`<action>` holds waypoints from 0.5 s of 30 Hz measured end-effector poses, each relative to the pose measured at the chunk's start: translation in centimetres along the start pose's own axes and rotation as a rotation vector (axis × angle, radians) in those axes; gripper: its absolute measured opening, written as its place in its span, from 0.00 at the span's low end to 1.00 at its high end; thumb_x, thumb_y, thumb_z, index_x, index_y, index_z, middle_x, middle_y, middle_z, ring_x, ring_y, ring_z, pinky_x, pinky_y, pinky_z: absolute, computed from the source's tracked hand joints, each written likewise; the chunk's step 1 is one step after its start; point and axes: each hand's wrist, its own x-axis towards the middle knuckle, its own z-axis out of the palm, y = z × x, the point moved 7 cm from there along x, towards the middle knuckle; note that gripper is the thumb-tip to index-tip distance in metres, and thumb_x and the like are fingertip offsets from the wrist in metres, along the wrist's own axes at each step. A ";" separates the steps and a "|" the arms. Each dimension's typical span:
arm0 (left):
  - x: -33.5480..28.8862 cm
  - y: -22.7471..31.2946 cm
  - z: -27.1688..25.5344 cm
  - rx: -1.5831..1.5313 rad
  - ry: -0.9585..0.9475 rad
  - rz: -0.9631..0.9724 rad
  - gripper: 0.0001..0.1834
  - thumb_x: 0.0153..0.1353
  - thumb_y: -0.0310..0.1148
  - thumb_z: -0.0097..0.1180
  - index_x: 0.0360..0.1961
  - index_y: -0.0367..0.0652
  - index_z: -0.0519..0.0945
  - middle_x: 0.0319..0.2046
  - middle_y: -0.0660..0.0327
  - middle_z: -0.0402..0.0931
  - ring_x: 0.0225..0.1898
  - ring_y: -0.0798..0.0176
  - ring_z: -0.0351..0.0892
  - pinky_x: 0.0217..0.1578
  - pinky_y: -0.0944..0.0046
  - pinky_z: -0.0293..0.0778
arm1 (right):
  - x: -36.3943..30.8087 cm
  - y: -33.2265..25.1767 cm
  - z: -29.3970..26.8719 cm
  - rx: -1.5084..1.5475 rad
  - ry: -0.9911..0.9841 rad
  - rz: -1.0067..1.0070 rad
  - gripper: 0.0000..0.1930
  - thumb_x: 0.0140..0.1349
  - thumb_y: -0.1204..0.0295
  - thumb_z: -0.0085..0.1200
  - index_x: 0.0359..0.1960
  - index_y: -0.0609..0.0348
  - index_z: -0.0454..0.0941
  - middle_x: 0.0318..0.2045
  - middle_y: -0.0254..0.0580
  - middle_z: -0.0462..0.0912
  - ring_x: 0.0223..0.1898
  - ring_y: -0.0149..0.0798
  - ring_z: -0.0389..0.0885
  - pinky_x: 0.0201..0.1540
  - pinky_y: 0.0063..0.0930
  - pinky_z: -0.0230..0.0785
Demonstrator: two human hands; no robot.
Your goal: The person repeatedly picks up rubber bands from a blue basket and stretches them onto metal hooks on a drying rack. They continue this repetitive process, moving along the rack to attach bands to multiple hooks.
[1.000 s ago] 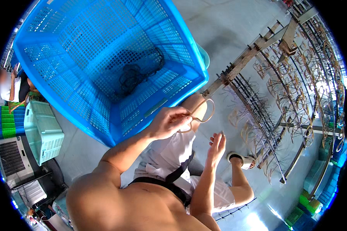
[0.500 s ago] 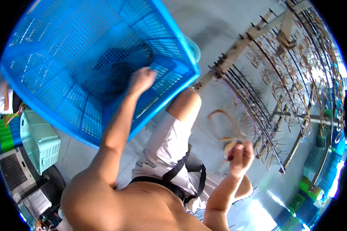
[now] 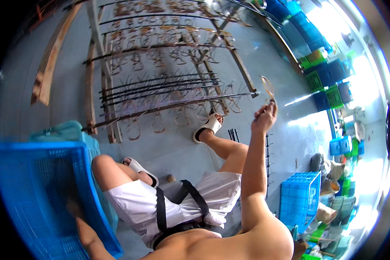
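My right hand (image 3: 265,116) is raised out ahead on the right, fingers closed on a thin amber-brown looped piece (image 3: 268,86) that stands up from the fingertips. Deep in the large blue plastic basket (image 3: 84,173) at the lower left is my left hand (image 3: 75,209). Shadow and blur smear its fingers, so I cannot tell whether it grips anything. A dark patch inside the basket is too dim to name. Beyond my knees stands a rack (image 3: 169,45) with dark rods, where many similar thin loops hang in rows.
A pale teal crate (image 3: 78,132) sits behind and beside the basket. To my right stands a blue crate (image 3: 300,199), with bags and stacked blue and green crates along the wall. A wooden beam (image 3: 52,65) slants at the upper left. Spiked rods lie near my right leg.
The view has swung right, bringing the rack to the middle and the basket to the lower left. My right arm has stretched forward with the looped piece. My left hand is still inside the basket.
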 end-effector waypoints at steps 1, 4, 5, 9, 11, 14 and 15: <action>0.2 -0.2 -2.7 0.013 0.010 -0.100 0.21 0.63 0.44 0.42 0.47 0.39 0.75 0.39 0.47 0.76 0.41 0.44 0.76 0.40 0.54 0.73 | 1.0 2.1 -0.3 0.049 -0.027 0.022 0.06 0.66 0.70 0.40 0.40 0.53 0.70 0.16 0.27 0.63 0.14 0.22 0.58 0.13 0.17 0.51; 0.2 0.1 -7.9 -0.266 0.153 -0.196 0.24 0.60 0.52 0.45 0.38 0.41 0.79 0.28 0.54 0.77 0.30 0.51 0.77 0.31 0.56 0.74 | 2.6 5.7 -0.9 0.070 0.014 0.101 0.05 0.65 0.71 0.39 0.38 0.54 0.69 0.16 0.29 0.64 0.14 0.24 0.60 0.12 0.19 0.54; -0.5 -0.1 -10.2 -0.421 0.237 -0.211 0.25 0.59 0.55 0.47 0.34 0.41 0.80 0.23 0.57 0.77 0.25 0.54 0.78 0.27 0.57 0.75 | 2.9 7.2 0.1 0.094 -0.006 0.158 0.05 0.64 0.72 0.39 0.37 0.55 0.68 0.16 0.29 0.64 0.13 0.25 0.61 0.12 0.19 0.54; -10.6 11.4 -17.6 -1.268 -0.115 -0.303 0.21 0.59 0.55 0.49 0.25 0.48 0.75 0.17 0.67 0.72 0.16 0.68 0.71 0.17 0.68 0.68 | 4.4 8.9 0.1 0.107 -0.090 0.229 0.06 0.65 0.71 0.39 0.35 0.56 0.69 0.15 0.29 0.65 0.11 0.24 0.59 0.10 0.19 0.51; -13.1 14.5 -19.6 -1.475 -0.128 -0.163 0.20 0.59 0.54 0.50 0.22 0.51 0.72 0.16 0.70 0.70 0.14 0.73 0.68 0.15 0.73 0.65 | 4.5 9.2 0.9 0.119 -0.135 0.262 0.07 0.65 0.71 0.40 0.34 0.57 0.71 0.14 0.28 0.65 0.11 0.23 0.58 0.10 0.19 0.51; -17.7 20.2 -21.4 -1.585 -0.062 -0.118 0.14 0.62 0.49 0.49 0.26 0.53 0.71 0.16 0.72 0.64 0.13 0.75 0.60 0.14 0.74 0.57 | 4.8 10.2 0.8 0.099 -0.186 0.288 0.08 0.65 0.71 0.42 0.39 0.59 0.72 0.16 0.28 0.65 0.11 0.21 0.58 0.11 0.16 0.51; -19.8 22.7 -22.1 -1.592 -0.038 -0.098 0.14 0.62 0.49 0.49 0.27 0.53 0.71 0.16 0.72 0.64 0.12 0.75 0.58 0.14 0.74 0.57 | 4.5 10.1 1.1 0.089 -0.216 0.290 0.08 0.65 0.71 0.42 0.40 0.59 0.72 0.16 0.28 0.65 0.12 0.21 0.58 0.11 0.16 0.50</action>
